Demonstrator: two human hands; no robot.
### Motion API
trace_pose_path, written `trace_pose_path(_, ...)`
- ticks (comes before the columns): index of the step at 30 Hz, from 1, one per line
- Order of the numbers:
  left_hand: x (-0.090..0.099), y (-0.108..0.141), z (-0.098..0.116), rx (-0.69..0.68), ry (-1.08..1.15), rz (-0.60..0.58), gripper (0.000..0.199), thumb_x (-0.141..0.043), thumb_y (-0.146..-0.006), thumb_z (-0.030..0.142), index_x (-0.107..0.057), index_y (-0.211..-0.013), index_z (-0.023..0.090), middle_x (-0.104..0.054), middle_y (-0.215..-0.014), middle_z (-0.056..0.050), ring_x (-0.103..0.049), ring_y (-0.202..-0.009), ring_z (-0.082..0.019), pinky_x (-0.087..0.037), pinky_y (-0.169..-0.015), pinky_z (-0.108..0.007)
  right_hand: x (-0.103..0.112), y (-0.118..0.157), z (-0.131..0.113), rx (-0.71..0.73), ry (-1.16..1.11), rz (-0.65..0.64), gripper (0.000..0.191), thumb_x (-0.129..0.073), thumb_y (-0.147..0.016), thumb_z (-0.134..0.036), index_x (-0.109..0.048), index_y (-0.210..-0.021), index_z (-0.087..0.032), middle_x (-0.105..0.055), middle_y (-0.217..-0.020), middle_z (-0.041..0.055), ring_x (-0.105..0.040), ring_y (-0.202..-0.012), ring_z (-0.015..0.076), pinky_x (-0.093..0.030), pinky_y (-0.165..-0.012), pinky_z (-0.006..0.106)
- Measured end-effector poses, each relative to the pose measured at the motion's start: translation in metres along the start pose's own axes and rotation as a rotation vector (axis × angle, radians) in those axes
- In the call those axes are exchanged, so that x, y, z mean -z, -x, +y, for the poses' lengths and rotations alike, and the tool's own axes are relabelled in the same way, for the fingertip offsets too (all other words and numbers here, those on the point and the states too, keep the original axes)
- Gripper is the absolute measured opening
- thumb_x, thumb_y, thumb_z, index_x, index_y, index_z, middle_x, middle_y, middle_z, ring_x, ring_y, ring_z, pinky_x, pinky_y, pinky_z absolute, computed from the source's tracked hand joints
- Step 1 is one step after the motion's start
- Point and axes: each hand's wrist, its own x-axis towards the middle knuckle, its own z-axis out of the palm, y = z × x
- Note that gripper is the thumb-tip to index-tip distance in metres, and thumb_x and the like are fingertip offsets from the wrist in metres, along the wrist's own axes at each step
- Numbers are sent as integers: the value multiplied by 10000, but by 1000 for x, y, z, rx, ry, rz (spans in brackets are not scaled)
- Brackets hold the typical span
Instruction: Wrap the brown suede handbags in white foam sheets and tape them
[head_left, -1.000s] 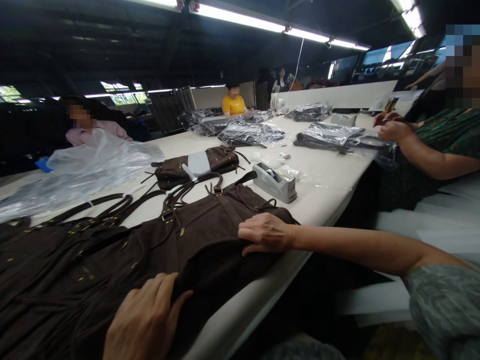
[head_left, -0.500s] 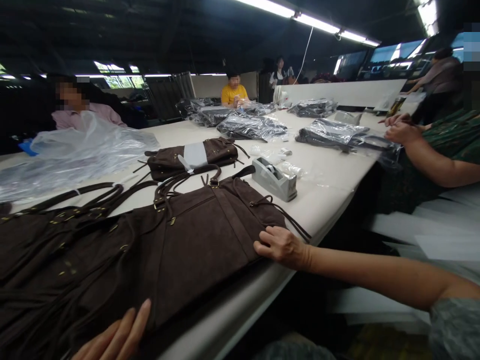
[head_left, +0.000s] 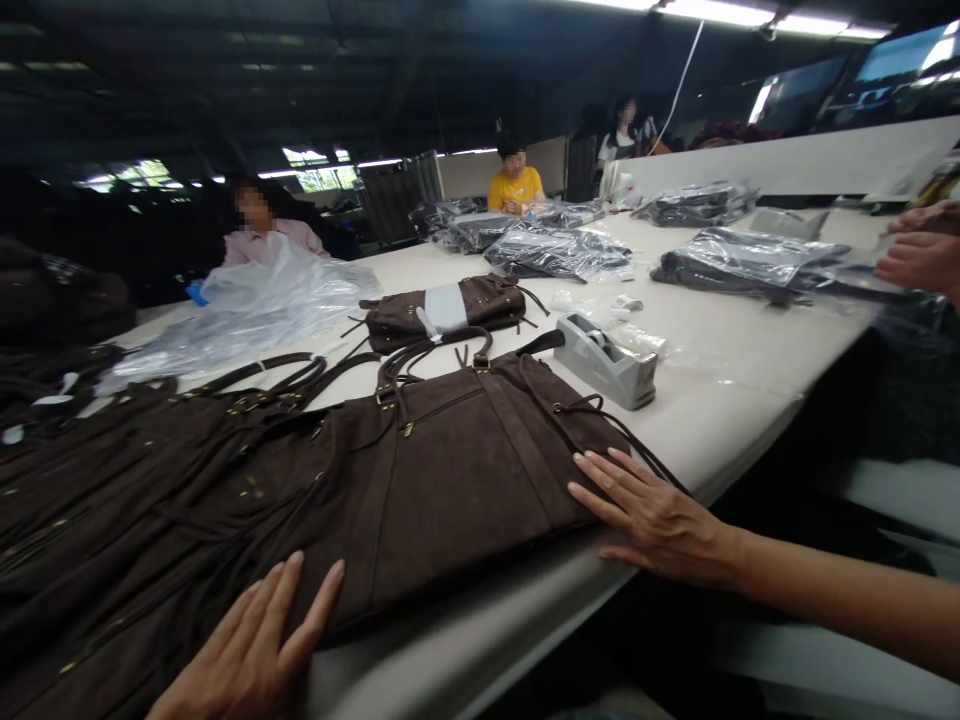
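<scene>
A dark brown handbag (head_left: 457, 475) with handles, brass-coloured buckles and thin cords lies flat along the near edge of the table. My left hand (head_left: 259, 640) rests on its lower left part, fingers stretched out. At the bag's lower right corner, my right hand (head_left: 652, 515) lies flat with the fingers spread, the thumb low by the table edge. More brown bags (head_left: 112, 540) lie heaped to the left, touching this one. Behind it sits a folded brown bag (head_left: 480, 308) with a pale band around its middle.
A grey tape dispenser (head_left: 607, 365) stands just beyond the bag's right end. Several plastic-wrapped bags (head_left: 555, 250) lie farther back. Loose clear plastic sheets (head_left: 270, 305) spread at left. Co-workers sit across the table; a co-worker's hands (head_left: 926, 250) show at far right.
My right hand has opened from a closed grip on the bag's corner and now lies flat there. My left hand shows more, fingers spread. The view has swung left.
</scene>
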Motion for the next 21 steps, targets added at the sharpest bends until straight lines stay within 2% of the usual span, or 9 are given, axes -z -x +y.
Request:
trace_pose_path(2, 9, -3, -4, -122, -244, -96, 718, -432, -797, 118, -231, -1484, 172, -647, -1155, -227, -662, -973, -309, -518, -815, -383, -4, 0, 2, 0, 6, 33, 697, -611, -870, -421, -359, -1470, -171, -353, -1495, 210, -361, -1365, 342, -353, -1069, 523)
trace_pose_path(6, 22, -10, 0, -84, -442, -208, 780, -460, -803, 65, -146, -1499, 224, -640, -1143, -238, -594, -544, -173, -480, -522, -283, -10, -13, 4, 15, 81, 97, 688, -563, -898, -482, -315, -1494, -243, -512, -1362, 204, -492, -1240, 330, -409, -968, 483)
trace_pose_path(7, 23, -12, 2, -57, -420, -190, 763, -469, -825, 97, -132, -1500, 209, -619, -1165, -267, -619, -584, -194, -501, -549, -305, -11, -18, 4, 23, 107, 97, 708, -534, -900, -525, -284, -1504, -252, -565, -1286, 206, -537, -1169, 324, -428, -919, 465)
trace_pose_path(9, 25, -16, 5, 34, -250, -117, 674, -411, -886, 193, -133, -1500, 192, -537, -1275, -302, -662, -953, -333, -540, -791, -453, -9, -30, 4, 47, 161, 57, 775, -474, -892, -610, -198, -1525, -257, -640, -1104, 197, -602, -983, 301, -451, -794, 417)
trace_pose_path(10, 25, -18, 7, 64, -132, -73, 623, -347, -911, 221, -143, -1499, 204, -488, -1345, -287, -573, -1152, -378, -484, -926, -529, -8, -36, 3, 66, 188, 23, 813, -452, -886, -638, -148, -1532, -251, -651, -1047, 196, -611, -902, 288, -446, -738, 392)
trace_pose_path(12, 24, -22, 8, 63, 66, 5, 563, -238, -935, 204, -184, -1493, 263, -391, -1465, -207, -417, -1323, -356, -340, -1088, -556, -5, -45, 1, 116, 238, -41, 853, -439, -888, -641, -56, -1538, -243, -643, -1070, 226, -610, -813, 276, -424, -672, 360)
trace_pose_path(16, 15, -25, 7, -56, -4, 82, 597, -354, -911, 81, -254, -1476, 248, -405, -1460, -200, -503, -1259, -309, -314, -1121, -475, 1, -56, -5, 198, 286, -94, 724, -422, -961, -405, -14, -1538, -251, -544, -1280, 290, -618, -785, 258, -416, -670, 357)
trace_pose_path(19, 4, -22, 3, -51, -103, 148, 636, -484, -853, 12, -311, -1452, 133, -548, -1342, -181, -590, -1152, -261, -273, -1152, -413, 5, -59, -8, 127, 278, -67, 672, -376, -948, -157, -69, -1542, -230, -532, -1309, 280, -624, -862, 244, -434, -716, 355)
trace_pose_path(21, -6, -16, 2, -32, -52, 198, 612, -503, -849, 16, -361, -1431, 140, -611, -1287, -104, -616, -1096, -193, -232, -1174, -346, 8, -57, -6, 77, 250, -21, 647, -365, -941, -119, -141, -1537, -237, -535, -1318, 257, -624, -914, 234, -450, -745, 348)
